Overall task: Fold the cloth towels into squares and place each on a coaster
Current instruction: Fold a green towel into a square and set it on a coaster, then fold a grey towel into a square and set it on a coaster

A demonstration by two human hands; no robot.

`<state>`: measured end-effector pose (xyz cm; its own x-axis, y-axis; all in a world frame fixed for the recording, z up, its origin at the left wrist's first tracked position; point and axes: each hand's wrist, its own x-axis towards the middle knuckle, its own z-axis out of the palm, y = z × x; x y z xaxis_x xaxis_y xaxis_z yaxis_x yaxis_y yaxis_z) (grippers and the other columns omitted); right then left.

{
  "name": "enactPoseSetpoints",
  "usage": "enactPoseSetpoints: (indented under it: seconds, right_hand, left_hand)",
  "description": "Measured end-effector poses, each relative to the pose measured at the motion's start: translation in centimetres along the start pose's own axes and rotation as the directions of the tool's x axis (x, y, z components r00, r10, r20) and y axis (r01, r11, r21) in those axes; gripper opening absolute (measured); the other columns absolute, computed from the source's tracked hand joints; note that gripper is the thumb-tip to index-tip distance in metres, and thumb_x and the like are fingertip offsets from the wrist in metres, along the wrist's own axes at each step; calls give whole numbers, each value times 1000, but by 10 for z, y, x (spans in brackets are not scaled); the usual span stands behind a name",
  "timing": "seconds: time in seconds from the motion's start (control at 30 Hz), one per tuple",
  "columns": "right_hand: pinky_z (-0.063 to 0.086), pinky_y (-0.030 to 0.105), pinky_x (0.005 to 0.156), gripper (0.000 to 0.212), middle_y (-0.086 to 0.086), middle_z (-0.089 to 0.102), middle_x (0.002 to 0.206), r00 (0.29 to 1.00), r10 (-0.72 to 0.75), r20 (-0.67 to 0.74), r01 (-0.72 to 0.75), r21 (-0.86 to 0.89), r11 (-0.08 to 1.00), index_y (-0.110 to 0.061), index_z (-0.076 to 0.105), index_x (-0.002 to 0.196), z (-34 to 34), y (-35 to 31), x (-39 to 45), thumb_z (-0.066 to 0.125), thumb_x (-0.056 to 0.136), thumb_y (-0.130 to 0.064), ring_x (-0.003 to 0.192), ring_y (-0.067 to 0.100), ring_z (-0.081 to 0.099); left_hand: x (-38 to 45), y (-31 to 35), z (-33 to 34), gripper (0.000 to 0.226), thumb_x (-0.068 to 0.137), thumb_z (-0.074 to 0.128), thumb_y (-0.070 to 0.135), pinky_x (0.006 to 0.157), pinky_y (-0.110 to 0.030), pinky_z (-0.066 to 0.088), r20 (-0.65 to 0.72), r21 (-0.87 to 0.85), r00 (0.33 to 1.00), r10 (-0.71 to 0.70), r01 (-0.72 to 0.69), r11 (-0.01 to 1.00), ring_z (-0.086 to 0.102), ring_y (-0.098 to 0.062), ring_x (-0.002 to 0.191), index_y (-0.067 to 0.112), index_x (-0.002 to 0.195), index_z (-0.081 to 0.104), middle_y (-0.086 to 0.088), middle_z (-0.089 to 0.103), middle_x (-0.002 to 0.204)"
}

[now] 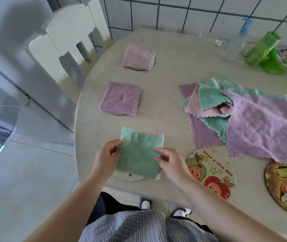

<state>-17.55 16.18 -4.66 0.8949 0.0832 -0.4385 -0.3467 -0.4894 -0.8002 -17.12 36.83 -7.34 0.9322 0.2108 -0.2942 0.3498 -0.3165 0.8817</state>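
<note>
The green towel (140,155), folded square, lies over a coaster (128,176) at the table's (165,49) near edge. The left hand (106,157) pinches its left edge; the right hand (171,165) pinches its right edge. Two folded towels (120,98) sit on coasters beyond; unfolded towels (254,123) are heaped at the right.

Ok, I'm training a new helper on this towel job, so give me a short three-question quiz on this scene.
1. True or false: the green towel is held by both the left hand and the right hand.
2. How many coasters lie bare, with no folded towel on them?
3. Which folded towel sits farthest from the person: A pink, B purple, C green?

Key:
1. True.
2. Two: the "Have a nice day" coaster and the dark coaster.
3. A, the pink towel; the purple towel lies nearer.
</note>
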Motion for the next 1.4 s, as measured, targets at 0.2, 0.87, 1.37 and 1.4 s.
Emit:
enactPoseSetpoints:
  seconds: [0.2, 0.87, 1.37, 1.4]
  right_hand:
    - [41, 1, 64, 41, -3, 46, 130, 991, -21, 133, 43, -162, 986, -25, 50, 132, 15, 5, 2, 48, 94, -10, 91, 7, 57]
    - [-3, 41, 115, 58, -3, 0, 158, 903, -225, 367, 423, -658, 623, -27, 18, 147, 16, 26, -5, 43, 95, -31, 144, 14, -3]
    - [38, 26, 96, 31, -7, 51, 126, 959, -58, -276, -42, -344, 938, -22, 60, 119, -130, 115, -40, 54, 90, -14, 116, 13, 50]
    - [37, 26, 97, 31, -6, 52, 126, 953, -48, -298, -61, -346, 936, -21, 61, 118, -144, 125, -43, 54, 89, -13, 116, 14, 49]
  left_hand:
    - [-8, -18, -11, 34, 88, 54, -2, 89, -23, 42, -51, 25, 996, -70, 71, 997, 58, -12, 101, 27, 102, 65, 4, 61, 117]
    - [-25, -25, 20, 83, 74, 12, 65, 111, -46, -15, 288, 764, 936, 201, -351, 542, -6, -11, 143, 25, 147, 20, 7, 6, 156]
    - [-21, 78, 158, 48, 93, 47, 34, 114, -30, 16, 616, 428, 696, 367, -688, 586, 20, -5, 137, 26, 140, 36, 12, 28, 148]
    - [-24, 84, 173, 48, 94, 47, 33, 113, -29, 15, 638, 419, 677, 368, -706, 571, 20, -6, 137, 26, 140, 36, 10, 28, 148]
